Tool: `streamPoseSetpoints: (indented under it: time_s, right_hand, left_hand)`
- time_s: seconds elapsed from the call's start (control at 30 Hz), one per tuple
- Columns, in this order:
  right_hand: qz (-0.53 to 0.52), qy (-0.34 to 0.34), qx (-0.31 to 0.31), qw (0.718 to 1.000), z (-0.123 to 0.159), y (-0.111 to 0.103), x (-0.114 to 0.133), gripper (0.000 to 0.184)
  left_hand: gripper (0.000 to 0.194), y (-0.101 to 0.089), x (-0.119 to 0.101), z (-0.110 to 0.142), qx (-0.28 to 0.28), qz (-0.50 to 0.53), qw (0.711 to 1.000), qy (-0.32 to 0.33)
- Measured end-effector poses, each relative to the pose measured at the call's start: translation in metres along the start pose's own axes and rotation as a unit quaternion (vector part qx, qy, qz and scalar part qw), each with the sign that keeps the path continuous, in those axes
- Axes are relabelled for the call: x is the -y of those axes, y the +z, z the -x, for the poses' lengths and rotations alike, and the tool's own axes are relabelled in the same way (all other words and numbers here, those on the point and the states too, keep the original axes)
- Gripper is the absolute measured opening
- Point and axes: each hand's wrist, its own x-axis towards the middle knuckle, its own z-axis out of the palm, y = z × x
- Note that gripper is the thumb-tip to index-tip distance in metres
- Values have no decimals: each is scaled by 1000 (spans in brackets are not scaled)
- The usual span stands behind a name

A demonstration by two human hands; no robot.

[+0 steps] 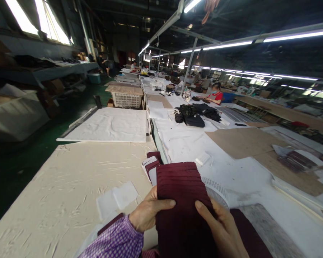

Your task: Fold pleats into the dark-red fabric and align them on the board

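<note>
From where I stand, the worker has a thick stack of dark maroon fabric pieces with stepped, ribbed edges (184,200) up in front of the body; take it as the dial's centre, twelve pointing away from the worker. The left hand (146,211), below a purple-and-white checked sleeve (118,236), grips it at nine o'clock, and the right hand (223,222) at three. Both hands are closed around the edges, thumbs flat on the near face and well apart; most fingers are hidden behind.

At eleven, maroon-and-white pieces (150,164) lie on the cream-covered table (70,186); thin white sheets (123,197) sit at nine, past the left hand. A round white plastic basket (216,190) shows partly at two, and more maroon fabric (249,233) at four. Far off at twelve, dark bundled garments (191,114) rest on a white-covered table (183,143).
</note>
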Motion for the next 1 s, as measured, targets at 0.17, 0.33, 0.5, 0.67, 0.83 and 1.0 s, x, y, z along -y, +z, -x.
streamPoseSetpoints:
  time_s: [0.17,0.33,0.5,0.67,0.83,1.0]
  right_hand:
    - [83,-42,-59,994,-1,3,-7,36]
    - [15,-33,-81,996,3,7,-11,50]
    - [62,-111,-85,988,3,4,-12,39]
    - [-3,-22,-36,999,5,3,-7,46]
    - [-52,0,-45,998,8,7,-3,49]
    - [-54,15,-29,998,9,7,5,47]
  left_hand:
    - [39,3,-4,0,-24,4,1000,-7]
    - [38,1,-9,1,-34,2,999,-5]
    - [40,1,-13,4,-15,3,1000,-6]
    - [40,0,-16,7,6,-9,1000,-2]
    - [37,0,-18,8,6,-18,1000,-3]
    - [37,1,-21,9,16,-34,999,-14]
